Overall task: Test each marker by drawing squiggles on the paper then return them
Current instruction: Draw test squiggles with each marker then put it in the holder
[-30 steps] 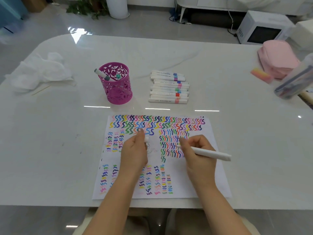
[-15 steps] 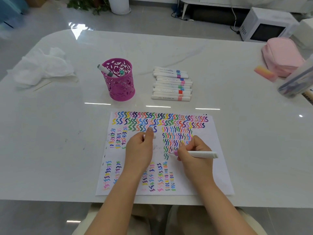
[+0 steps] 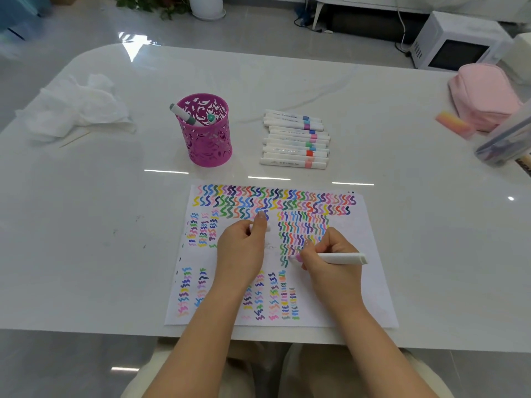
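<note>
A white sheet of paper (image 3: 370, 282) covered in coloured squiggles lies at the table's near edge. My right hand (image 3: 327, 262) grips a white marker (image 3: 342, 258) with its pink tip down on the paper beside a green squiggle. My left hand (image 3: 244, 251) rests on the paper and holds a small white cap (image 3: 267, 227) in its curled fingers. A row of several white markers (image 3: 296, 140) lies beyond the paper. A magenta cutout pen cup (image 3: 205, 130) to their left holds two markers.
A crumpled white tissue (image 3: 77, 107) and a thin stick lie at the far left. A pink pouch (image 3: 482, 96), an orange-pink eraser (image 3: 452, 123) and a clear plastic case (image 3: 505, 142) sit at the right edge. A microwave (image 3: 457, 44) stands on the floor behind.
My right hand swung the marker from a raised, angled pose down to the paper, tip now touching beside the green squiggle. My left hand stayed in place with the cap.
</note>
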